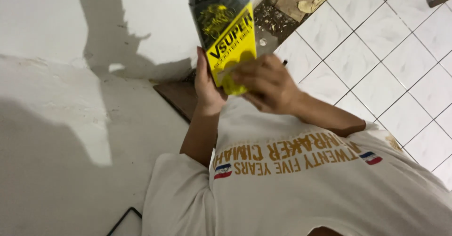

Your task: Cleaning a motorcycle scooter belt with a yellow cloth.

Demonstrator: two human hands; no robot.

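I hold up a yellow and black cardboard sleeve [229, 33] with a black rubber belt looped inside it; the belt's end sticks out of the top. My left hand [208, 87] grips the sleeve's lower left edge from behind. My right hand [268, 83] closes over its lower front corner, fingers curled on the yellow face. The pack is upright and tilted slightly left, in front of my chest and white printed shirt [301, 189].
A white wall [56, 99] fills the left side, with shadows on it. White floor tiles [391, 66] lie to the right. A bare patch with rubble [287, 5] is at the top, a dark board [176, 97] lies below my hands, and a black wire [123, 219] is at bottom left.
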